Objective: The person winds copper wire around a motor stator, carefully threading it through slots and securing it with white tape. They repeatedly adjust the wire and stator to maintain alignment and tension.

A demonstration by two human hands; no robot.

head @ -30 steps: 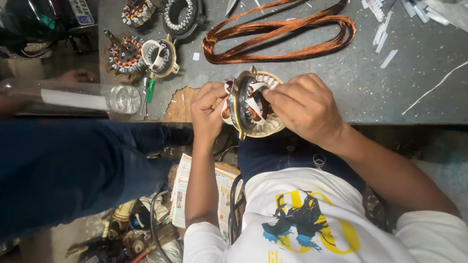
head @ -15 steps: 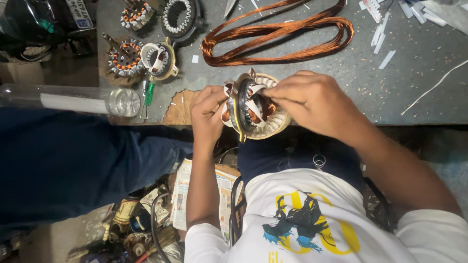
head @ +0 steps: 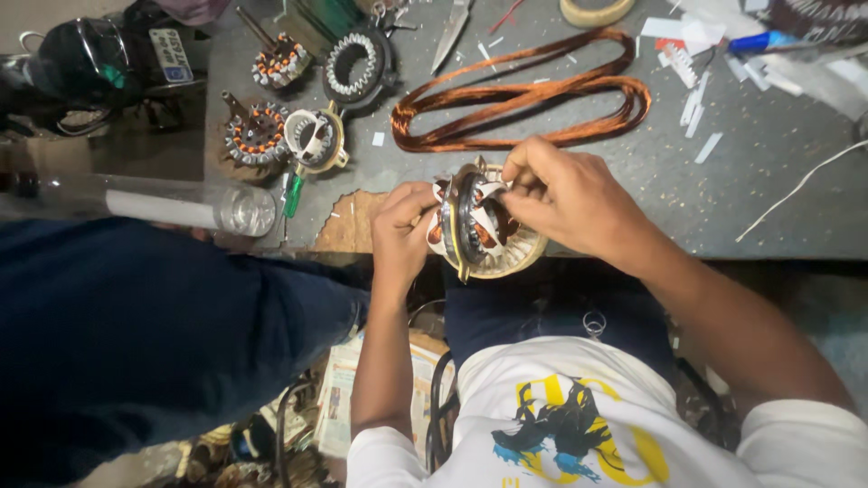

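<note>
Glossy copper wire coil, matt speckled grey table, metal stator.

We see even, fairly bright overhead light on the grey workbench, with soft shadows under the hands. Glare streaks the clear plastic tube at left. The lower left corner sinks into dimness. Wide-angle distortion bends the frame edges, and slight softness blurs the copper wire coil.
</note>
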